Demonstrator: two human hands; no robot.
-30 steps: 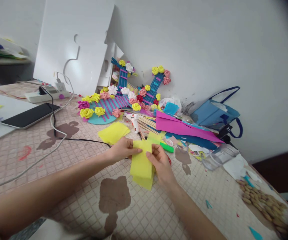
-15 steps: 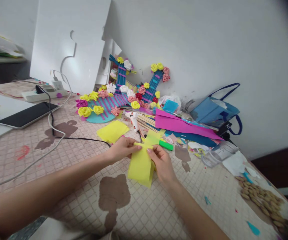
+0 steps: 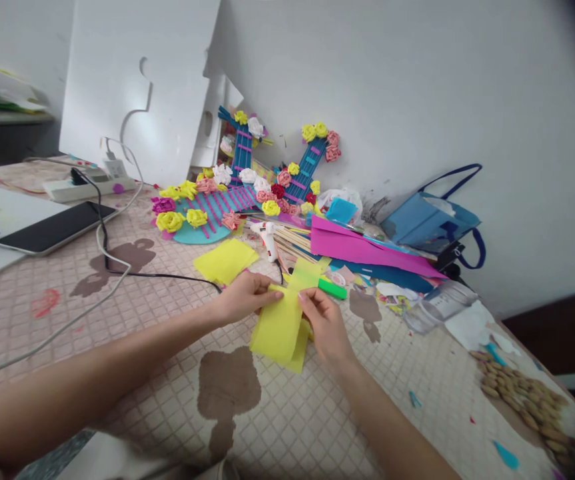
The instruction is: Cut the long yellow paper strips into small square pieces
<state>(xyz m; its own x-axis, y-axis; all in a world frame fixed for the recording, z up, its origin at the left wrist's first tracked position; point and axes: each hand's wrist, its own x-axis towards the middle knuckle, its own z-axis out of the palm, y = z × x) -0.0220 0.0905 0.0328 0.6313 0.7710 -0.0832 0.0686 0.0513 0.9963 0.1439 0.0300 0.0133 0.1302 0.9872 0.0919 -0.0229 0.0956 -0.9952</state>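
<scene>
A folded yellow strip of crepe paper [image 3: 278, 328] hangs between both hands above the table. My left hand [image 3: 250, 294] pinches its upper left edge between thumb and fingers. On the upper right edge, my right hand [image 3: 321, 315] closes its thumb and fingertips. Behind the strip lies another yellow paper piece [image 3: 306, 273], and a green marker-like stick [image 3: 332, 289] is just beyond my right fingers. A stack of yellow paper [image 3: 226, 261] rests past my left hand. The white glue gun [image 3: 268, 240] lies farther back.
Decorations with paper flowers [image 3: 217, 207] lean at the back. Magenta paper [image 3: 367, 250] and wooden sticks [image 3: 292, 240] lie right of centre. A phone [image 3: 57, 228], a power strip [image 3: 84, 189] and cables occupy the left. Almonds [image 3: 520, 400] and a blue bag [image 3: 430, 223] are to the right.
The lower end of the yellow crepe paper has swung slightly left and its layers have spread apart. My right fingertips have shifted slightly up and right along its edge.
</scene>
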